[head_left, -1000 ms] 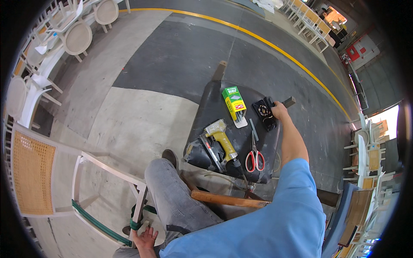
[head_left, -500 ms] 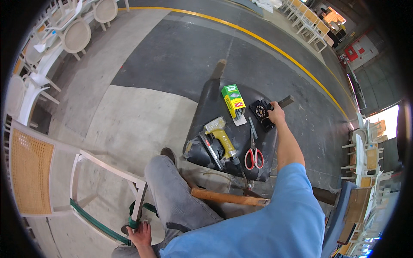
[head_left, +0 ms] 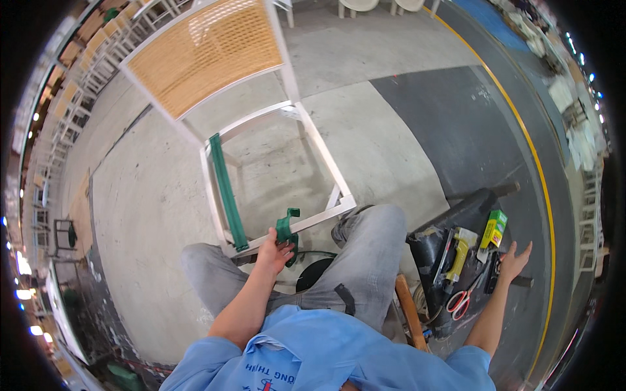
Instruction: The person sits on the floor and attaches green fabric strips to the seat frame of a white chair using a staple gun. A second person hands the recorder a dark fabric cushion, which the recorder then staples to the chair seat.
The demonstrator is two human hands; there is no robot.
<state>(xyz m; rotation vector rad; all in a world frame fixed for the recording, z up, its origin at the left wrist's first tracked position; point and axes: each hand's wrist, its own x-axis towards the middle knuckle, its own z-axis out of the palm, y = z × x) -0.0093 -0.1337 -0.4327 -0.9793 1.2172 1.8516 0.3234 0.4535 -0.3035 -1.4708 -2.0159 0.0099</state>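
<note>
A white chair frame [head_left: 317, 144] with a woven cane back [head_left: 208, 52] stands before me, its seat open. One green webbing strap [head_left: 227, 195] runs along the left side of the seat frame. At the front rail, my left hand [head_left: 274, 253] grips a loose length of green webbing [head_left: 284, 228] that loops over the rail. Out to the right, my right hand [head_left: 515, 260] is open with fingers spread, beside a black holder [head_left: 493, 279] on a black padded stool [head_left: 425, 251]. Whether it touches the holder is hard to tell.
On the stool lie a yellow staple gun [head_left: 460, 254], red-handled scissors [head_left: 459, 304] and a green-and-yellow box [head_left: 493, 229]. A wooden bar [head_left: 409, 313] stands beside my leg. Rows of chairs [head_left: 65, 117] line the far left, and a yellow line [head_left: 521, 127] crosses the floor.
My view has swung left toward the chair. My right hand has opened and come off the black holder's edge. The left hand remains at the webbing by the front rail.
</note>
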